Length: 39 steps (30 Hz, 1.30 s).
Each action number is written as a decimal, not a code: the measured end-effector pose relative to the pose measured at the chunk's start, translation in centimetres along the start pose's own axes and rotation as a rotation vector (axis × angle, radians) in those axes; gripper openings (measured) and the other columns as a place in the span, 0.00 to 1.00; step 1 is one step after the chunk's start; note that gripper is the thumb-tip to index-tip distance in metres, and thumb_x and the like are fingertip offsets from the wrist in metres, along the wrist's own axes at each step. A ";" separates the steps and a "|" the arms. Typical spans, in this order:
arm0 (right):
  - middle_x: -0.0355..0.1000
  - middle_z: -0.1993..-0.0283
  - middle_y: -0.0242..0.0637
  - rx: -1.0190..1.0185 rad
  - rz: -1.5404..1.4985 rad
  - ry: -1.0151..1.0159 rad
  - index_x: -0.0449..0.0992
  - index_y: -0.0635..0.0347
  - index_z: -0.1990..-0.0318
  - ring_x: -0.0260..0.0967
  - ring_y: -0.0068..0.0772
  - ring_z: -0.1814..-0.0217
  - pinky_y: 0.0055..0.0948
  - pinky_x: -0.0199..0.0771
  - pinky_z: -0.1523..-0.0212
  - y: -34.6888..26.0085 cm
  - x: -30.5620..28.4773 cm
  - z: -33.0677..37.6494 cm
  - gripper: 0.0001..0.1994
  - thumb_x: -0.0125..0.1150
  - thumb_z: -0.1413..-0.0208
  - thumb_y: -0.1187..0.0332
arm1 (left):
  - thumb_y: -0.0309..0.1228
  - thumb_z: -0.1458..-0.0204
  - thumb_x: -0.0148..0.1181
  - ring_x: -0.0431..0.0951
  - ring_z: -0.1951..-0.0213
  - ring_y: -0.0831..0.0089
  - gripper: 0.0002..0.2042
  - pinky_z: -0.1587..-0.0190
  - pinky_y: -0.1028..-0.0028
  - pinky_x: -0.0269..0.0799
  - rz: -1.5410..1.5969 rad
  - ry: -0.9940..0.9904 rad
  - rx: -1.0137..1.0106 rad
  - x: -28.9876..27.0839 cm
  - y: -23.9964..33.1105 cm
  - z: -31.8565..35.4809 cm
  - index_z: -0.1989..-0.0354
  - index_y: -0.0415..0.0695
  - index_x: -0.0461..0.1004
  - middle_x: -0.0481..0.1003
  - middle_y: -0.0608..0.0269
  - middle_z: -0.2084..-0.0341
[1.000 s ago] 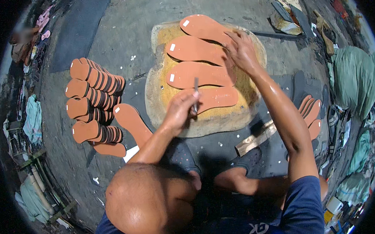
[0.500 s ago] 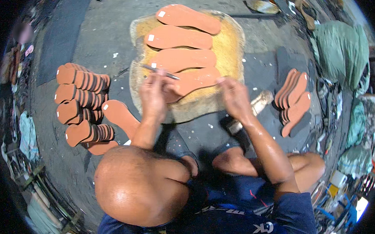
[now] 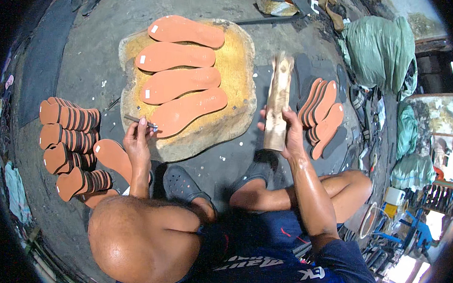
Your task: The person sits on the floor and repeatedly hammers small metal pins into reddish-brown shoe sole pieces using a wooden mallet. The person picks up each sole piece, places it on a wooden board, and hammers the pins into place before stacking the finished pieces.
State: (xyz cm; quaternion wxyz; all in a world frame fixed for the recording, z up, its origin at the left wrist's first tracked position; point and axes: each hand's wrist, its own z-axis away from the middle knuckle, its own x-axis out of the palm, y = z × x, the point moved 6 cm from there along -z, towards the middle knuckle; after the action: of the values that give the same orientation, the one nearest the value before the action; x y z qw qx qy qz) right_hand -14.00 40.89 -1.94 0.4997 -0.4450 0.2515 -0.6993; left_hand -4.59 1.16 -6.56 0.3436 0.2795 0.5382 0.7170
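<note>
left hand: grips thin tool | right hand: holds wooden block | soles on slab

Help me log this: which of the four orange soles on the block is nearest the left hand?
The bottom sole, lowest of the row; the left hand with its thin tool sits at its heel end.

Even daylight, soft shadows, glare lower right, strong fisheye bending, dark rim.

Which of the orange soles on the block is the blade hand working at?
On the yellow-stained block lie four orange soles in a column. The nearest sole is the one, its heel end by the left hand. Unlike its neighbours, no white tag shows on it.
</note>
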 end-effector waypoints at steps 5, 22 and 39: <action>0.72 0.43 0.50 0.174 -0.412 -0.548 0.63 0.58 0.35 0.76 0.41 0.50 0.41 0.84 0.56 0.0 4.8 1.2 0.27 0.51 0.31 0.48 | 0.35 0.34 0.61 0.75 0.71 0.81 0.13 0.66 0.80 0.73 0.018 -0.013 0.041 0.9 -0.8 -0.2 0.65 0.37 0.78 0.77 0.67 0.73; 0.73 0.58 0.39 0.233 0.006 -0.501 0.64 0.62 0.34 0.76 0.34 0.63 0.35 0.84 0.65 1.5 12.5 6.7 0.28 0.57 0.37 0.57 | 0.38 0.35 0.63 0.77 0.69 0.82 0.15 0.63 0.77 0.73 -0.268 -0.054 0.089 -0.7 2.7 2.2 0.61 0.35 0.81 0.80 0.65 0.72; 0.68 0.33 0.57 -0.184 0.973 -0.271 0.46 0.59 0.22 0.65 0.51 0.29 0.42 0.63 0.31 7.3 9.4 5.9 0.40 0.60 0.37 0.69 | 0.36 0.37 0.64 0.83 0.69 0.77 0.15 0.65 0.75 0.78 -0.260 -0.190 0.108 2.4 -1.4 -2.4 0.61 0.31 0.80 0.83 0.57 0.73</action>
State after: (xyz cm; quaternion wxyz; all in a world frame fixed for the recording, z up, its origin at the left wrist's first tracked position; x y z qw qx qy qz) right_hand -6.37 30.06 -1.42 0.7542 -0.4051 0.4229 -0.2970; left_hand -7.65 1.94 -8.51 0.4671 0.2923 0.5728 0.6069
